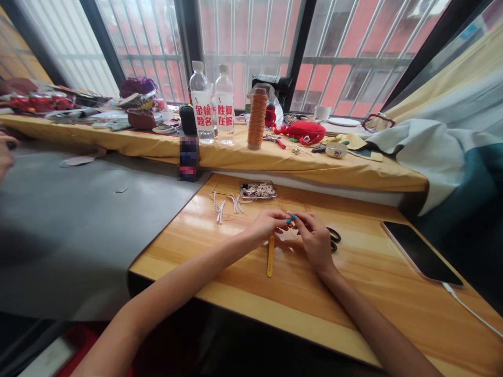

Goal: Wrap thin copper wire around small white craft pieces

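Nearer the far end of the yellow strip (pixel 270 257), the left hand (pixel 268 223) faced the right hand (pixel 315 236), both pinching a small item (pixel 291 224) too obscured to identify.

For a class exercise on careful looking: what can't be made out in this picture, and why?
All in the head view:
- anything between left hand and right hand: too small, covered by fingers
- rest of the black-handled tool: mostly behind right hand
- another person's hand: cut by left edge
- dark container: pixelated
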Tool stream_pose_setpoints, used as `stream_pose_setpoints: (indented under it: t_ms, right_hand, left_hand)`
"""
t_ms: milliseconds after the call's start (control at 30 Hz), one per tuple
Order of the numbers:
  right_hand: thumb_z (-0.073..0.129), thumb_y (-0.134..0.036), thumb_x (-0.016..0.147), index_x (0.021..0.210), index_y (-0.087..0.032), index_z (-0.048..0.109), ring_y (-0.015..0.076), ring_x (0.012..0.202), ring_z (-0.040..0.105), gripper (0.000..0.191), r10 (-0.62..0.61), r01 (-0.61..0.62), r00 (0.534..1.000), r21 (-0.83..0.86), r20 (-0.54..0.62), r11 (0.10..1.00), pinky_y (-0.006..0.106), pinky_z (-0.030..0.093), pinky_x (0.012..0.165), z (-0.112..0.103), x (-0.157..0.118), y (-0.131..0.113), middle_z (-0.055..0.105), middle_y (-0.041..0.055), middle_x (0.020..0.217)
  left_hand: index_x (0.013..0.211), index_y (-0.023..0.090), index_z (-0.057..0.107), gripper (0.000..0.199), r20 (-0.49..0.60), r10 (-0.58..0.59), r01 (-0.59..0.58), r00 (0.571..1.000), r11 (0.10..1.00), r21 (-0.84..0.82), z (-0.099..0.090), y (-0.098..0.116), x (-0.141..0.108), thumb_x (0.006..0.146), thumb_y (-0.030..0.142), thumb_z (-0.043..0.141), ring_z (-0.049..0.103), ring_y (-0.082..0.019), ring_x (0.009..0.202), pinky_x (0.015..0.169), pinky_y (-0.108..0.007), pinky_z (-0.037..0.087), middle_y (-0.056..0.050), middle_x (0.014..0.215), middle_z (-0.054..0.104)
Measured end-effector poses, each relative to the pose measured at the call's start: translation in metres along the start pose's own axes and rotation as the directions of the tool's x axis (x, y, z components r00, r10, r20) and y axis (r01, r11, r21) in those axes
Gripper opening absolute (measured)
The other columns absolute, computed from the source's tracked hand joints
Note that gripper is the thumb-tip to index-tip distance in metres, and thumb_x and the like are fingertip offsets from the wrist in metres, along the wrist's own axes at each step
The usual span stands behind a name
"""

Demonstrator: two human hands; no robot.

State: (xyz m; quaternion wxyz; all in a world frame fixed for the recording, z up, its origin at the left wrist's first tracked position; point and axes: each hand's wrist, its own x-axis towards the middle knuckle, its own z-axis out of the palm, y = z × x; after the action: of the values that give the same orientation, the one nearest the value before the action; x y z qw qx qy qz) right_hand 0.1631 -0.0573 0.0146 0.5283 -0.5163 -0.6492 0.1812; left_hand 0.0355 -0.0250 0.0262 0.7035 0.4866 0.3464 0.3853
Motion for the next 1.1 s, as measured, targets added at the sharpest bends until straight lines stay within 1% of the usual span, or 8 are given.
stream_pose_setpoints:
  t_ms: [133,267,367,467,600,833,933,1100]
  right_hand:
    - [0.049,-0.034,0.075,0.086,-0.019,0.053,0.0128,0.066,0.053,0.020,0.046,-0.044,0.999,0.047,-0.028,0.998,0.026,0.043,0.061,0.001,-0.001,0.001,0.056,0.0018,0.075]
    - [0.047,-0.032,0.076,0.083,-0.018,0.054,0.0137,0.068,0.054,0.017,0.021,-0.021,1.000,0.013,-0.020,1.000,0.028,0.044,0.063,0.000,-0.002,0.003,0.057,0.0027,0.076]
    - [0.045,-0.029,0.078,0.086,-0.019,0.056,0.0135,0.068,0.055,0.017,-0.040,0.041,0.999,-0.036,0.015,0.999,0.028,0.045,0.063,-0.002,-0.001,0.003,0.057,0.0035,0.080]
    - [0.044,-0.025,0.079,0.089,-0.020,0.058,0.0144,0.072,0.055,0.018,-0.132,0.138,0.989,-0.110,0.060,0.984,0.029,0.045,0.066,-0.005,0.001,0.003,0.057,0.0041,0.085]
    - [0.044,-0.021,0.079,0.090,-0.018,0.059,0.0162,0.081,0.055,0.019,-0.221,0.244,0.967,-0.204,0.125,0.948,0.030,0.044,0.072,-0.008,0.003,0.004,0.059,0.0060,0.089]
    - [0.045,-0.019,0.078,0.094,-0.017,0.059,0.0168,0.084,0.056,0.021,-0.332,0.390,0.914,-0.285,0.231,0.876,0.030,0.044,0.073,-0.013,0.007,0.009,0.061,0.0074,0.090]
    - [0.045,-0.018,0.078,0.094,-0.017,0.059,0.0170,0.084,0.056,0.021,-0.350,0.412,0.905,-0.295,0.240,0.862,0.029,0.045,0.072,-0.013,0.006,0.009,0.062,0.0077,0.090]
    - [0.045,-0.019,0.078,0.092,-0.018,0.059,0.0172,0.083,0.056,0.019,-0.350,0.397,0.916,-0.317,0.197,0.861,0.030,0.044,0.073,-0.011,0.004,0.008,0.061,0.0069,0.088]
  left_hand:
    - [0.062,0.010,0.059,0.010,-0.002,-0.005,0.005,1.000,1.000,0.015,0.001,0.001,0.000,0.054,0.014,0.058,0.045,-0.007,0.052,0.056,-0.022,0.032,0.000,0.059,0.055]
    - [0.063,0.010,0.059,0.010,-0.017,-0.011,0.011,1.000,1.000,0.013,0.002,0.002,-0.001,0.054,0.014,0.058,0.043,-0.005,0.050,0.052,-0.020,0.030,0.000,0.057,0.053]
    - [0.063,0.010,0.060,0.011,-0.024,-0.018,0.018,1.000,1.000,0.008,0.001,0.001,-0.001,0.053,0.015,0.059,0.042,-0.005,0.050,0.051,-0.020,0.029,0.001,0.056,0.052]
    - [0.063,0.010,0.060,0.012,-0.009,-0.038,0.038,0.999,0.999,-0.021,-0.002,-0.002,0.001,0.053,0.016,0.061,0.042,-0.005,0.049,0.049,-0.019,0.027,0.001,0.055,0.051]
    - [0.065,0.010,0.060,0.014,0.010,-0.070,0.071,0.997,0.995,-0.068,-0.006,-0.007,0.004,0.053,0.017,0.062,0.041,-0.004,0.050,0.047,-0.018,0.024,0.001,0.057,0.052]
    - [0.059,0.009,0.059,0.008,-0.002,-0.111,0.110,0.994,0.991,-0.071,-0.005,-0.005,0.002,0.055,0.015,0.062,0.041,-0.004,0.052,0.052,-0.018,0.028,0.000,0.058,0.053]
    - [0.062,0.009,0.059,0.008,-0.010,-0.128,0.128,0.992,0.991,-0.047,-0.005,-0.005,0.002,0.056,0.014,0.061,0.040,-0.004,0.050,0.049,-0.018,0.025,0.000,0.058,0.053]
    - [0.064,0.009,0.059,0.008,0.009,-0.110,0.110,0.994,0.993,-0.035,-0.007,-0.007,0.005,0.057,0.013,0.058,0.038,-0.003,0.049,0.047,-0.018,0.023,0.000,0.058,0.052]
